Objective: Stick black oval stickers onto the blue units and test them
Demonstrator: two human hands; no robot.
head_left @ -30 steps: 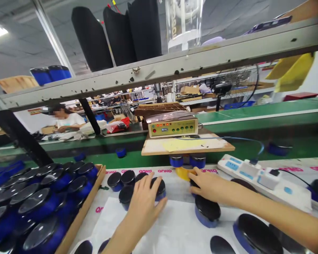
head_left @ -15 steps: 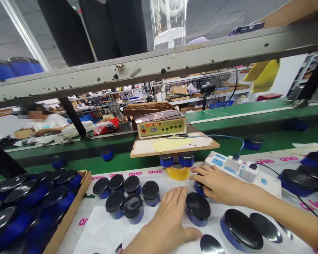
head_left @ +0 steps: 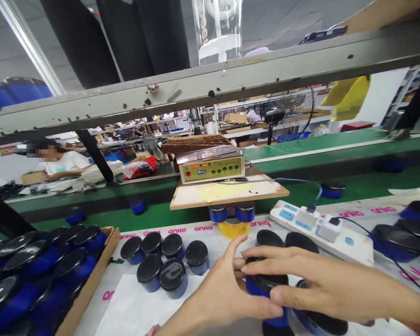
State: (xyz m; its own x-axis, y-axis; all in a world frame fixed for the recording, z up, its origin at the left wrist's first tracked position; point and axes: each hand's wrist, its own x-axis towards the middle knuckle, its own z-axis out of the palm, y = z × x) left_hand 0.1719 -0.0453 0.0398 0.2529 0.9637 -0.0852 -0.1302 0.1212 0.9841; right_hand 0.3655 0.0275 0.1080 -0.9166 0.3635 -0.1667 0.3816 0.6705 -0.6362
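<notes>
My left hand (head_left: 227,287) and my right hand (head_left: 311,280) are both closed around a blue round unit (head_left: 259,283) with a glossy black top, at the lower right of the bench. My left thumb and fingers curve about its near and left sides. My right fingers lie across its top, hiding much of it. Another black-topped unit (head_left: 269,238) stands just behind it, with a further one (head_left: 301,241) to its right. Below my right hand, a larger black-topped unit (head_left: 327,322) is partly covered. Several small units, one of them a black-topped unit (head_left: 197,255), stand grouped to the left.
A cardboard box (head_left: 87,298) full of blue units stands at left. A yellow control box (head_left: 212,169) rests on a raised board (head_left: 185,198). A power strip (head_left: 353,245) with cables lies at right. A metal shelf beam (head_left: 182,91) crosses above; a person (head_left: 66,161) sits beyond.
My right hand has moved nearer and come together with my left around one unit. The units behind it, formerly covered by my right hand and forearm, now show.
</notes>
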